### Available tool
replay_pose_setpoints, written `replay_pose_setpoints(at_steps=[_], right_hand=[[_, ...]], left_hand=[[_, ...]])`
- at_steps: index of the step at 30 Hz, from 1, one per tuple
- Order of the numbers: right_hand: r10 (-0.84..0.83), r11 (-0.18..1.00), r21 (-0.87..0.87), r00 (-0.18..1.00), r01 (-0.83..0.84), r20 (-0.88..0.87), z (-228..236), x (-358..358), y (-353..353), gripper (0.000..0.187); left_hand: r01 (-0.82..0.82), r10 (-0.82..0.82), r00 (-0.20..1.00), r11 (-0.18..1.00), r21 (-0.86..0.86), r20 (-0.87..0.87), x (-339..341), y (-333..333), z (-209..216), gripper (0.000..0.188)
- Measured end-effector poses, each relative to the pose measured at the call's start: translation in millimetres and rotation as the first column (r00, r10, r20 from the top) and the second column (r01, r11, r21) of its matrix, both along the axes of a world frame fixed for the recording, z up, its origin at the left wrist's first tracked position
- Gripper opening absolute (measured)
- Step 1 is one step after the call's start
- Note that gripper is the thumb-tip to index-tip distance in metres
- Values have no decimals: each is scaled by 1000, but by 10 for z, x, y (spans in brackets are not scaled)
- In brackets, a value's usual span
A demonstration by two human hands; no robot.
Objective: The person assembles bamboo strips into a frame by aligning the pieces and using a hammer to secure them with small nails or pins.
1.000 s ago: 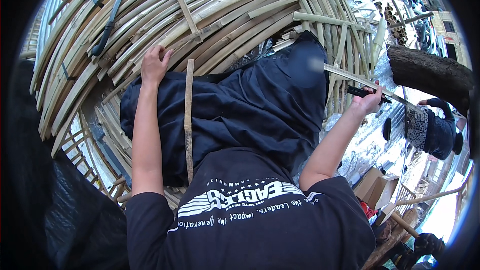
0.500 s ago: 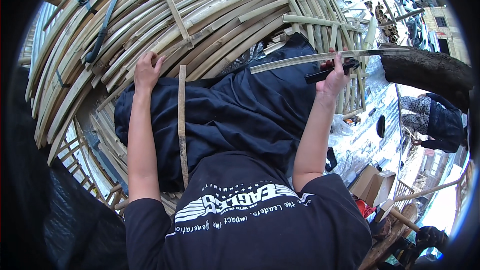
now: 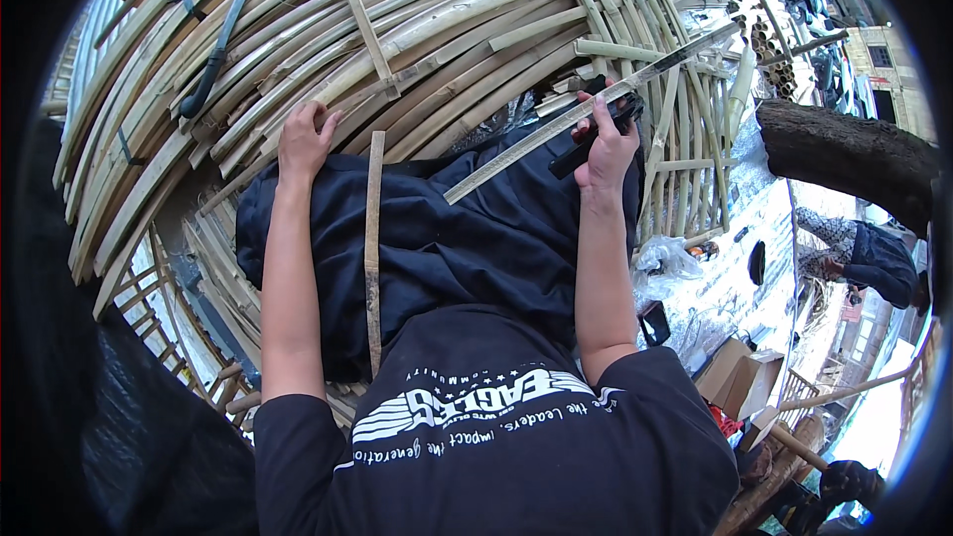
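One long pale strip (image 3: pixel 518 153) is in our right hand (image 3: pixel 608 144), whose fingers close around it and a black object (image 3: pixel 572 157), partly hidden, over the dark cloth (image 3: pixel 476 248) on our lap. It slants up toward the lattice of slats (image 3: pixel 685 119), so we do well to grip it firmly, fingers clear of its edges and far end free. Our left hand (image 3: pixel 304 144) curls beside the bamboo pile (image 3: pixel 417 40); we cannot tell whether it grips anything.
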State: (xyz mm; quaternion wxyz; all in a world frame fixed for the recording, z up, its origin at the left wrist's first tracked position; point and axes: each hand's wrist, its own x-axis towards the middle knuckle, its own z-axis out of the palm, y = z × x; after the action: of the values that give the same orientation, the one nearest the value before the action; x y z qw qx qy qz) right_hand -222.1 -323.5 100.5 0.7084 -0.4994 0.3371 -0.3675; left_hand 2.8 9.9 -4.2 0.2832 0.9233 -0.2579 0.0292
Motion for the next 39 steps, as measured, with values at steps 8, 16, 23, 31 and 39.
replay_pose_setpoints(at_steps=[8, 16, 23, 31, 39], right_hand=[[48, 999, 16, 999, -48, 9, -83, -43, -33, 35], [97, 994, 54, 994, -94, -43, -192, -30, 45, 38], [224, 966, 138, 974, -217, -38, -351, -80, 84, 43], [368, 909, 214, 930, -358, -10, -336, -67, 151, 45], [418, 903, 136, 906, -407, -64, -534, -133, 226, 44]], left_hand=[[-4, 4, 1000, 1000, 9, -10, -1, -46, 12, 33], [8, -8, 1000, 1000, -2, 11, 5, -24, -14, 32], [15, -14, 1000, 1000, -18, 6, 7, -19, -17, 31], [2, -2, 1000, 1000, -22, -1, 8, -9, -15, 31], [13, -13, 1000, 1000, -20, -12, -16, -37, 49, 33]])
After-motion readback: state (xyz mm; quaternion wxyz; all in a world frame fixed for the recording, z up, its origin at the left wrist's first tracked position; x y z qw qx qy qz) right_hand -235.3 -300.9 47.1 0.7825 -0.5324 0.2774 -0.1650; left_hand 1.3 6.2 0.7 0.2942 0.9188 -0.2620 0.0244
